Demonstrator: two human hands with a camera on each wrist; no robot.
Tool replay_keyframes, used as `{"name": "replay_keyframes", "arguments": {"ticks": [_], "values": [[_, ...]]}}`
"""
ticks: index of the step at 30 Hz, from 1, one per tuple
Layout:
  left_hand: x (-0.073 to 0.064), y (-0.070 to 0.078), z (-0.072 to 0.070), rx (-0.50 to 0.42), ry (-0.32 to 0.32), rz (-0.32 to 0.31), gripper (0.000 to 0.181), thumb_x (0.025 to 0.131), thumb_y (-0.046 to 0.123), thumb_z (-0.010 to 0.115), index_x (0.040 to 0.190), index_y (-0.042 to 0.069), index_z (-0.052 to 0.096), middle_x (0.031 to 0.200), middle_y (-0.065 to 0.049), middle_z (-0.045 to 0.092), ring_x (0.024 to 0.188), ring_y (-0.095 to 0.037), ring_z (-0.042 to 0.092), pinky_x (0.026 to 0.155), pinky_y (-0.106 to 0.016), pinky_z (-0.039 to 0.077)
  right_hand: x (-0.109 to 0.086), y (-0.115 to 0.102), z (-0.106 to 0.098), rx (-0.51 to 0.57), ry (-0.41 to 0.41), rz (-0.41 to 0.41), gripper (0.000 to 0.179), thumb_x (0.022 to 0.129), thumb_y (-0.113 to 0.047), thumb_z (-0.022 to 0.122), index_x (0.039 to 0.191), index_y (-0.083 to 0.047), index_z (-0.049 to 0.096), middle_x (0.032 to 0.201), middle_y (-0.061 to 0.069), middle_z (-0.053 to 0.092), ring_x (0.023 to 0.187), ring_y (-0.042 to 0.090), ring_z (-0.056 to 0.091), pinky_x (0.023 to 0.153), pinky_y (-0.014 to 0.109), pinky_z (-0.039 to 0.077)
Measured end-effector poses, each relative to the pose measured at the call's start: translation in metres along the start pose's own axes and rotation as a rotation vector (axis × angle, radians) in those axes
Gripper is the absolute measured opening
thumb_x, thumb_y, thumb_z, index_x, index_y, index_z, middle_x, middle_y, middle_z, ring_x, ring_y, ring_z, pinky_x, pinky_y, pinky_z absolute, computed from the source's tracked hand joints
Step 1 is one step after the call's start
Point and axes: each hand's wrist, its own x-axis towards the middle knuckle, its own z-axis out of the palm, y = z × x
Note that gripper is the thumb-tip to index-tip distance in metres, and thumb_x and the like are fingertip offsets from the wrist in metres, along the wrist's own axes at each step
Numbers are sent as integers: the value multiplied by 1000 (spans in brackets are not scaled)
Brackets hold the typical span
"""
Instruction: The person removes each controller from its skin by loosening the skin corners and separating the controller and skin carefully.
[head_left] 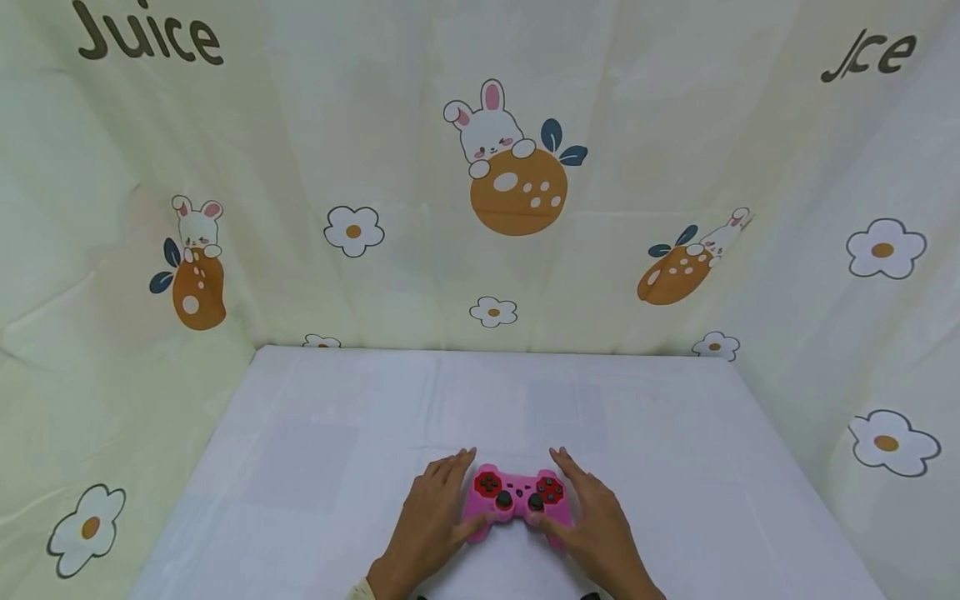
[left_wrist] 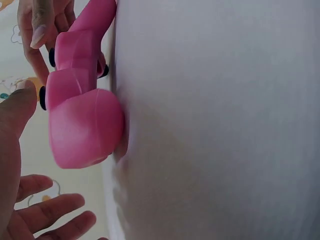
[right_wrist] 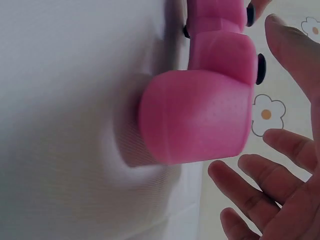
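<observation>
A pink game controller (head_left: 517,492) with red button areas and two dark thumbsticks lies on the white table, its grips toward the person. My left hand (head_left: 429,518) is at its left side, fingers extended forward and thumb reaching over the left grip. On the other side my right hand (head_left: 600,527) mirrors it, thumb over the right grip. In the left wrist view, the fingers (left_wrist: 55,210) are spread apart from the pink controller (left_wrist: 85,130). The right wrist view likewise has loosely spread fingers (right_wrist: 270,175) beside the controller's grip (right_wrist: 200,117).
The white-covered table (head_left: 315,400) reaches back to a cream curtain (head_left: 397,142) printed with rabbits, oranges and flowers. The curtain also hangs along the left and right sides. Two small dark objects show at the bottom edge of the head view, near the wrists.
</observation>
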Motion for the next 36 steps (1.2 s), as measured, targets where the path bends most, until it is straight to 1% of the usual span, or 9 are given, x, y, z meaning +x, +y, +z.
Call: {"name": "replay_keyframes", "arguments": {"ticks": [3,6,12,18,20,23,27,32,36], "values": [[-1,0,4,-27,10,-1,88,89,60,78,156,10,50,149,-6,65,130,-25,62,96,-45,56,0,4,4,5,11,-39,94,79,-58,88,158,-21,51,164,9,50,142,45,56,111,70,43],[-2,0,7,-58,19,-6,88,88,57,81,156,10,50,144,-6,67,127,-23,63,96,-45,55,1,6,6,13,10,-50,93,78,-54,90,156,-20,53,162,9,53,141,43,58,111,68,45],[-4,0,13,-96,14,-11,85,90,54,80,156,10,50,140,-5,70,122,-20,64,97,-44,55,2,10,10,0,-21,-29,93,77,-50,92,155,-16,55,153,7,63,138,37,62,113,59,48],[-3,-1,15,-92,12,-3,83,86,43,86,154,9,52,130,-4,73,117,-19,65,98,-41,55,3,12,11,35,-38,-9,91,76,-45,93,153,-12,57,154,8,61,140,35,61,115,54,48],[-2,-1,16,-96,6,-6,81,85,41,87,153,9,54,127,-4,74,116,-18,65,98,-40,54,4,13,11,44,-43,6,92,76,-44,94,153,-12,57,154,6,61,140,34,61,115,54,47],[-2,0,17,-108,0,-14,76,87,41,86,150,10,57,125,-2,74,114,-17,65,98,-40,54,5,14,11,57,-53,31,91,74,-42,95,153,-15,57,152,4,64,139,34,62,115,54,47],[-3,1,17,-139,17,-26,71,89,44,84,147,10,61,122,-2,74,110,-16,65,95,-38,55,6,15,12,81,-59,55,89,73,-42,95,151,-19,59,145,2,69,137,32,64,116,52,47],[-4,2,17,-170,30,-53,72,85,38,89,146,10,62,117,-2,74,104,-14,66,89,-34,56,4,13,11,102,-32,69,86,70,-34,98,148,-21,63,136,2,75,130,31,69,113,53,50],[-3,2,15,-196,34,-79,75,80,32,93,145,12,63,114,-1,74,101,-12,65,87,-33,55,4,11,10,96,10,58,87,65,-27,100,145,-21,65,132,0,76,123,28,73,111,52,51]]}}
